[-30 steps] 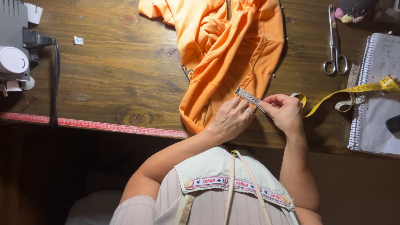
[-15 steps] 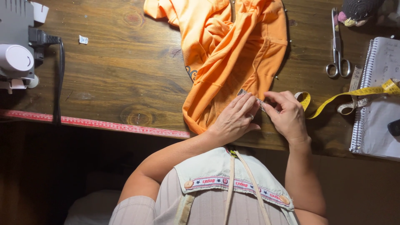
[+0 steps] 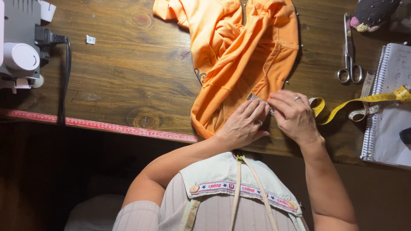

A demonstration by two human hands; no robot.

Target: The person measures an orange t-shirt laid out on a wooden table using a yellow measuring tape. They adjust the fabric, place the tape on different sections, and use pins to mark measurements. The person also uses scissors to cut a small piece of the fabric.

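An orange garment (image 3: 239,55) lies crumpled on a dark wooden table (image 3: 128,85). My left hand (image 3: 242,124) rests flat on its lower edge, fingers together, touching a small grey woven label (image 3: 257,99). My right hand (image 3: 293,115), with a ring on one finger, pinches the other end of that label against the cloth. Both hands sit close together near the table's front edge.
A yellow tape measure (image 3: 364,100) trails right from my right hand. Scissors (image 3: 349,55) lie at the upper right beside a spiral notebook (image 3: 389,107). A grey sewing machine (image 3: 19,47) with a black cord stands far left. A red ruler strip (image 3: 98,125) runs along the table's front edge.
The label was held up and angled between both hands; now it lies pressed onto the garment. Both hands have closed in together on the cloth.
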